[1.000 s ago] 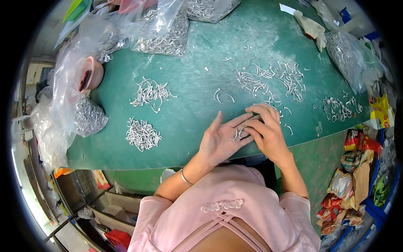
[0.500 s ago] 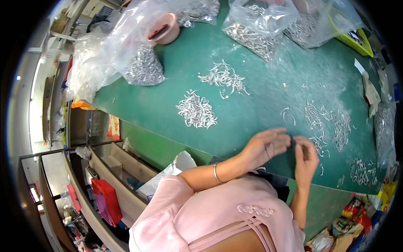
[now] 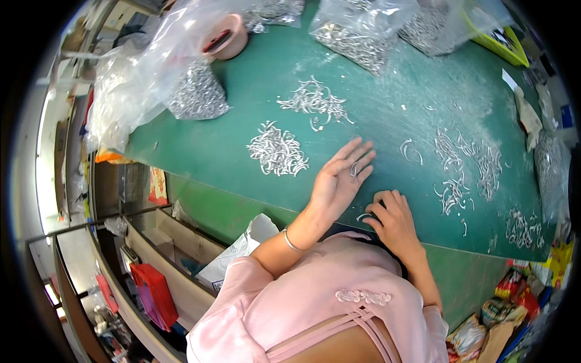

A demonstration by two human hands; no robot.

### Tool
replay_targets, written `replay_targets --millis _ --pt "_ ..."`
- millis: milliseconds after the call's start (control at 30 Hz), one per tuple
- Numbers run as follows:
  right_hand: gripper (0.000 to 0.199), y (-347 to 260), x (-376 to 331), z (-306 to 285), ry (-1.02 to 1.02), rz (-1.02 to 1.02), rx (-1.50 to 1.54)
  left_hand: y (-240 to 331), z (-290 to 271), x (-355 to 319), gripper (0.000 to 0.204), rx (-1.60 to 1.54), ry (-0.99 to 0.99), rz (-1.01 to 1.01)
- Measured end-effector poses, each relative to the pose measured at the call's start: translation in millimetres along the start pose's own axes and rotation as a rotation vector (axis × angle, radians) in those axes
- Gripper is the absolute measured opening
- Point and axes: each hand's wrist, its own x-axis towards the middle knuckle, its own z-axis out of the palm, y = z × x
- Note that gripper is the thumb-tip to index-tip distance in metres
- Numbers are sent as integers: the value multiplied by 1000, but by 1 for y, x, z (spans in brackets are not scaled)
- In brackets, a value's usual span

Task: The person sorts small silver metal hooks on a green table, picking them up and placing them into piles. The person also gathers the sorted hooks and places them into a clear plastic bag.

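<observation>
While left hand (image 3: 334,189) is spread, right hand (image 3: 396,228) at curved piece (image 3: 362,216), grip unclear | metal piles (image 3: 277,151) around | bags (image 3: 354,41) beyond

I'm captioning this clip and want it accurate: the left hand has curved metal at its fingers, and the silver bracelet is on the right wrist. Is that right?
Not quite: the head view shows the silver bracelet on the left wrist. The left hand does have curved metal at its fingers.
</observation>
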Motion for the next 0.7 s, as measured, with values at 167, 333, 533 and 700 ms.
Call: replay_targets --millis 167,333,533,700 --pt "13 2 -1 8 89 30 -53 30 -23 -25 39 213 115 135" --pt "12 6 -1 7 187 107 45 72 -33 -39 33 875 252 511" --pt "7 4 -1 -1 340 261 261 88 -42 -43 29 1221 317 676" --pt "7 8 -3 4 397 406 827 78 -42 -41 24 1876 451 872"
